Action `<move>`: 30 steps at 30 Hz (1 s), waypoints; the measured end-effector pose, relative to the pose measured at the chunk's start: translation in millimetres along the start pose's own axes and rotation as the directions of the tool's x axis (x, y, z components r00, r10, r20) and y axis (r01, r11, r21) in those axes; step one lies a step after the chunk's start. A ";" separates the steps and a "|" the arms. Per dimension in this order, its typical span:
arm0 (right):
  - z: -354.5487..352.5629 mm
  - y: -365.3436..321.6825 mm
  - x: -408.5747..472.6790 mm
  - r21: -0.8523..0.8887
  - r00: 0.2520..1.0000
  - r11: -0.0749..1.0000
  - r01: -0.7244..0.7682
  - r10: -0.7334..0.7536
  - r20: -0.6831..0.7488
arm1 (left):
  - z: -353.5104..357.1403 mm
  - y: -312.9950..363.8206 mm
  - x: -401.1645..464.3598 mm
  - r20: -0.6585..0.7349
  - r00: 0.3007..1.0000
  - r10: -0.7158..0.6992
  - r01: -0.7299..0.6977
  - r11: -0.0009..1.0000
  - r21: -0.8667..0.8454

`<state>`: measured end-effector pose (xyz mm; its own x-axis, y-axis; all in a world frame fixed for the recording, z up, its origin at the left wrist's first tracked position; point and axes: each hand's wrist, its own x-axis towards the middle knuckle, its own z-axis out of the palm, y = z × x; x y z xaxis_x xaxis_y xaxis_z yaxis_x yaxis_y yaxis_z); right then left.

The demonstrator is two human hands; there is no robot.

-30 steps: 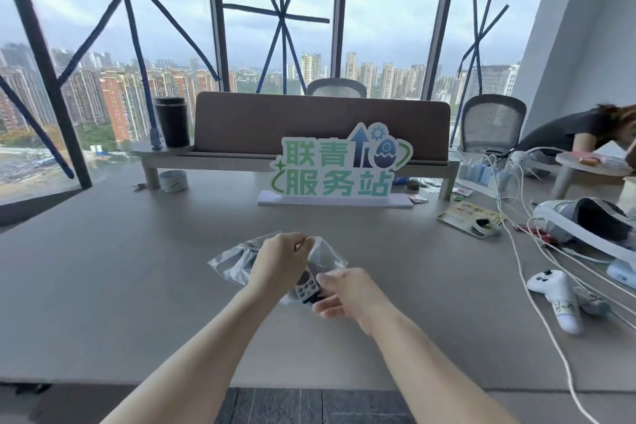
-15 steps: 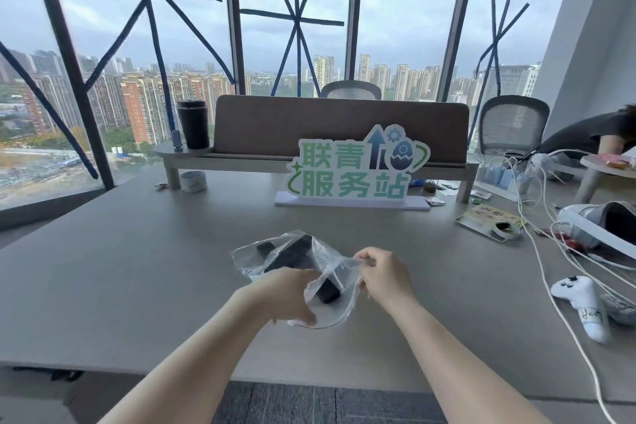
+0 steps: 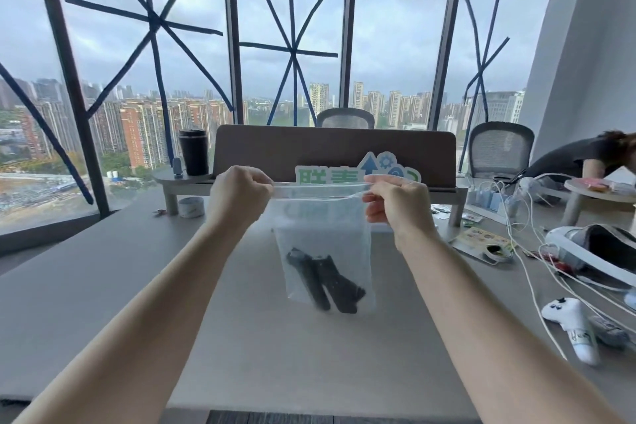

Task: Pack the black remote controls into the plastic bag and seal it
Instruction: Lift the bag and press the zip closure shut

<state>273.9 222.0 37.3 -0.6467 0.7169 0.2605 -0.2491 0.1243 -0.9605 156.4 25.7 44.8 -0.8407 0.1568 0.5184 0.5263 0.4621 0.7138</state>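
Observation:
A clear plastic bag [image 3: 321, 217] hangs in the air above the grey table [image 3: 103, 286], stretched flat between my hands. My left hand [image 3: 237, 196] pinches the top left corner of its zip strip and my right hand [image 3: 395, 203] pinches the top right corner. Two black remote controls [image 3: 325, 280] lie tilted at the bottom of the bag, side by side. The zip strip runs taut between my fingers; whether it is pressed closed I cannot tell.
Behind the bag stand a green and white sign [image 3: 358, 172] and a brown desk divider [image 3: 334, 148]. A black tumbler [image 3: 193, 151] sits at the back left. White cables, a white controller [image 3: 571, 323] and a headset [image 3: 595, 248] crowd the right side. A person leans over at far right.
The bag was down at the table with my hands working at its mouth. Now both hands have lifted it and pulled its top edge taut, and the remotes have slid to the bottom.

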 end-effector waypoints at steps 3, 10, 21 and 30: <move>-3.1 -12.1 0.5 0.026 1.000 1.000 -0.016 0.015 0.013 | -0.1 5.5 1.7 0.096 0.990 -0.102 0.119 0.974 -0.192; -25.3 -5.5 5.2 0.025 0.994 0.995 -0.099 0.099 0.037 | 7.6 -15.3 -15.3 0.443 0.896 -0.032 0.270 0.832 -0.486; -58.1 -39.4 -11.7 -0.747 0.979 0.656 0.109 -0.200 -0.033 | 28.7 -0.9 -24.9 0.247 0.969 0.015 0.084 0.919 -0.386; -15.2 -51.3 -26.3 -0.756 0.833 0.358 0.547 -0.316 0.453 | 43.7 60.2 -33.5 0.289 0.932 0.217 -0.112 0.933 -0.341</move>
<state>314.6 207.2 78.3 -0.7870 0.2472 0.5652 0.1022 0.9558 -0.2757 210.7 86.4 49.8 -0.7065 0.4988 0.5020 0.6286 0.1163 0.7690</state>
